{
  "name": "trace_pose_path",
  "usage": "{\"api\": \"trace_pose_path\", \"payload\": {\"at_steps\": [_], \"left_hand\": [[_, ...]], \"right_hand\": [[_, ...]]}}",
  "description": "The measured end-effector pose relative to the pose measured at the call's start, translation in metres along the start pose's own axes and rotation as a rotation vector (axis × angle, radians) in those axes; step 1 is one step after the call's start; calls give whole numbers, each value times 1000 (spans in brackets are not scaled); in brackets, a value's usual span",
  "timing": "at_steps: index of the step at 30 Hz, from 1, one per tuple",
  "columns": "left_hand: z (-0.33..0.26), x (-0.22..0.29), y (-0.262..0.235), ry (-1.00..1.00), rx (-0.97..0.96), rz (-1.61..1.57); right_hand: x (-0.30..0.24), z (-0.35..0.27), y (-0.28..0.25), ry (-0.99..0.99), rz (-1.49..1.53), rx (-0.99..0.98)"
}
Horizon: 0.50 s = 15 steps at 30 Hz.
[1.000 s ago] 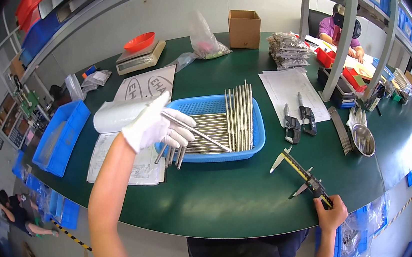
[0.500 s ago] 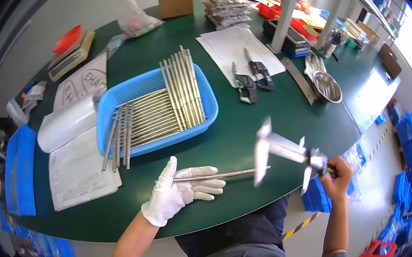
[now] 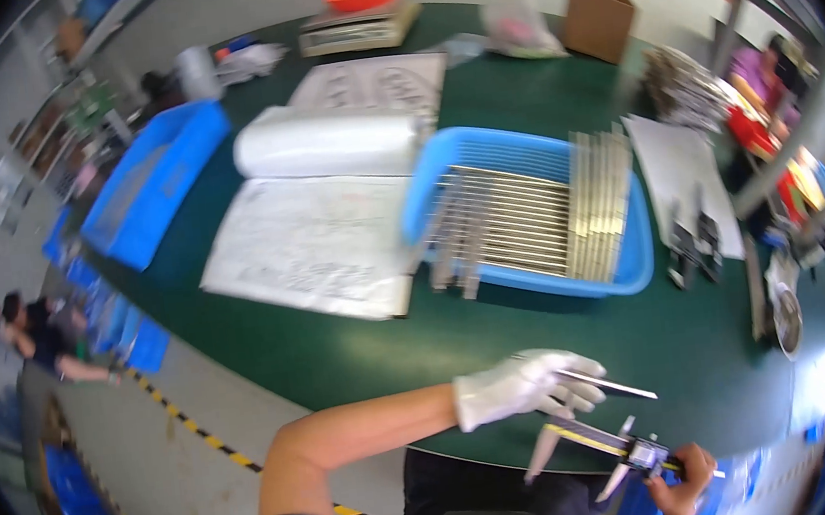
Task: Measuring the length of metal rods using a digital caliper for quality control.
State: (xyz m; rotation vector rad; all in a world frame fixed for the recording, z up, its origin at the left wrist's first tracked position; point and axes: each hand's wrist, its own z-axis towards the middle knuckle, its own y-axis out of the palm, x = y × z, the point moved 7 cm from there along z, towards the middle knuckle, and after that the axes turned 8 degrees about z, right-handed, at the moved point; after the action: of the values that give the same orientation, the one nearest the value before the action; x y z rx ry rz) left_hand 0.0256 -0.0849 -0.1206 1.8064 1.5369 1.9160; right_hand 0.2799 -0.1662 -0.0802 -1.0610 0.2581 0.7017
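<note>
A white glove covers my left hand [image 3: 522, 389], whose fingers close around a thin metal rod [image 3: 622, 388]. The rod slants down to the right over the near edge of the green table. My bare right hand [image 3: 686, 483] grips a digital caliper [image 3: 644, 454] by its slider end. Its jaws stand apart, and the far end of its beam comes close below my left fingers; I cannot tell whether they touch. Beyond my hands, a blue basket [image 3: 643, 233] holds many similar rods, laid in a row, with one bundle [image 3: 598, 203] crossing at its right and another [image 3: 460, 232] at its left.
Left of the basket lie printed sheets [image 3: 306, 244] and a white roll [image 3: 325, 144]. A long blue bin [image 3: 158, 184] stands at the table's left edge. Two measuring tools [image 3: 694, 238] rest on paper at right, near a metal bowl [image 3: 789, 324]. A scale [image 3: 358, 30] stands at the back.
The view has swung left, so the table's contents sit farther right. My left hand has turned from palm-up to curled round the rod. The caliper has come lower, nearer that hand.
</note>
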Motion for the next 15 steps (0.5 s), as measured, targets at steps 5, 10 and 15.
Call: {"api": "trace_pose_path", "payload": {"at_steps": [5, 10, 15], "left_hand": [[2, -7, -4, 27, -12, -66], [9, -5, -5, 53, -14, -102], [17, -13, -9, 53, 1, -149]], "right_hand": [[-5, 17, 18, 41, 31, -213], [5, 16, 24, 61, -14, -191], [13, 11, 26, 45, 7, -155]]}}
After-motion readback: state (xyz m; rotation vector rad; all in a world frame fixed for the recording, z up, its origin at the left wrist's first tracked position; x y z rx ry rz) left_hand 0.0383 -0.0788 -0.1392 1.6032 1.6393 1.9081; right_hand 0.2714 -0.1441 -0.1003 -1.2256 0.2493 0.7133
